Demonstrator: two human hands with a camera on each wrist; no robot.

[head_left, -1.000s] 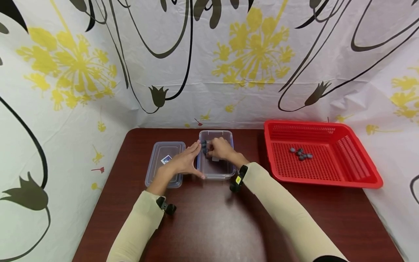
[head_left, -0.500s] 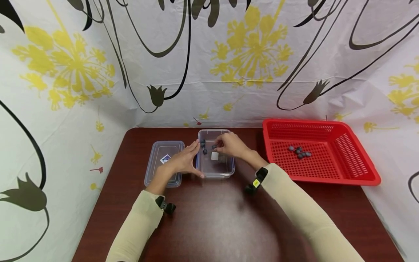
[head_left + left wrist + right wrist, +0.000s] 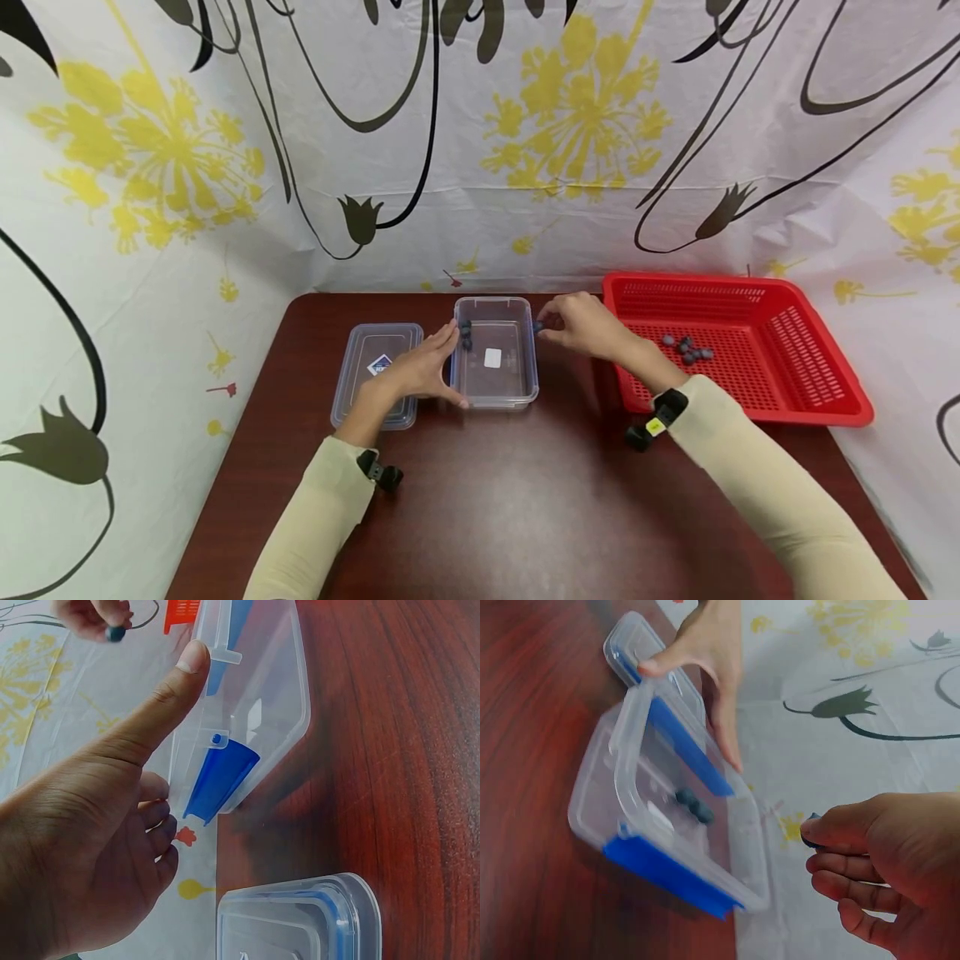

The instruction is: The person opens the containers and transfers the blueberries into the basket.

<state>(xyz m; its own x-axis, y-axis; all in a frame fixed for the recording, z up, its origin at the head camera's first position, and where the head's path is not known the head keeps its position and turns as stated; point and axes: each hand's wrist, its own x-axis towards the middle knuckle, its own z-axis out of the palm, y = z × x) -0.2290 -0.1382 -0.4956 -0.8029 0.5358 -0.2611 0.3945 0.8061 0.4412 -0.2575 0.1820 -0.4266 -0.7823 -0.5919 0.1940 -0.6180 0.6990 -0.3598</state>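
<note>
A clear plastic container (image 3: 487, 385) with blue side clips stands uncovered on the table, with a few blueberries (image 3: 467, 335) along its left inner wall. Fingers and thumb spread, my left hand (image 3: 416, 372) touches the left side of this container at the rim. My right hand (image 3: 588, 327) is just beyond the container's right edge, raised, and pinches one blueberry (image 3: 810, 831) between thumb and fingertips. In the left wrist view that same blueberry (image 3: 115, 634) shows dark below the fingertips. Further right, several more blueberries (image 3: 687, 351) lie in the red basket (image 3: 742, 412).
The container's clear lid (image 3: 356, 375), with a blue and white label, lies flat left of the container, partly under my left hand. A patterned sheet (image 3: 465, 242) hangs behind the dark wooden table (image 3: 480, 500).
My right hand has lifted out of the container with a blueberry and moved right, past its right rim. The left hand keeps its place at the container's side.
</note>
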